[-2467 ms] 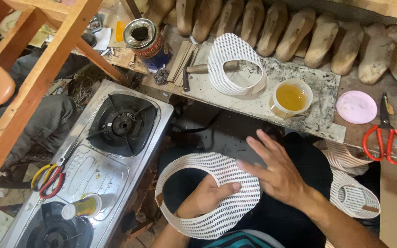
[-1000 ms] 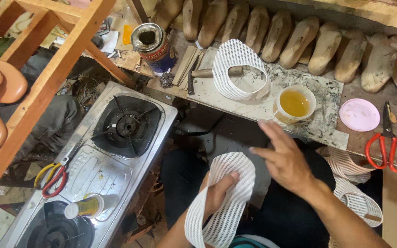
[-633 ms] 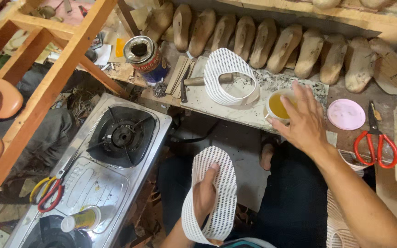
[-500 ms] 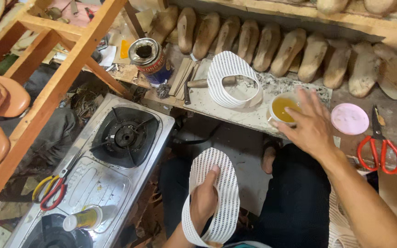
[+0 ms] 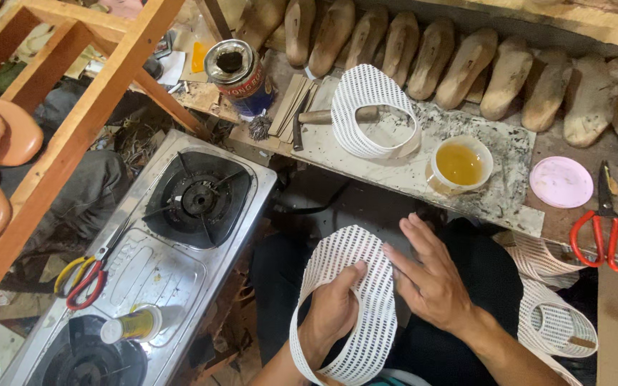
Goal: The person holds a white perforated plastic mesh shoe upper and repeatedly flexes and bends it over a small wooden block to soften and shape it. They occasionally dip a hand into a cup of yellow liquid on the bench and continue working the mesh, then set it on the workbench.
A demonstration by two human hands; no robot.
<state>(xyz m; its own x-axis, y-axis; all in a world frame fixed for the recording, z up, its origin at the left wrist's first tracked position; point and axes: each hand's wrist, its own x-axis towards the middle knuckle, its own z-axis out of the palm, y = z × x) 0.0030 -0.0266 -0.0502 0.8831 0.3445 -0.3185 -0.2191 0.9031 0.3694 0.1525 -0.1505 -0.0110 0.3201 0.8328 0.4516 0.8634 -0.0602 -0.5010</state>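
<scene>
Cluttered workbench behind, the right hand [image 5: 430, 282] is back from the far yellow-liquid cup [image 5: 460, 165], flat fingers pressing the white perforated looped strip [image 5: 355, 300] gripped over the lap by the left hand [image 5: 334, 311].

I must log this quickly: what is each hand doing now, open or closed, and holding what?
Left hand: closed, holding the white perforated strip.
Right hand: open, fingers flat against the same strip.

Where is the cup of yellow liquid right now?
In the head view, the cup stands on the speckled slab, right of the white mesh piece lying there and left of the pink lid, beyond the right hand.
</scene>
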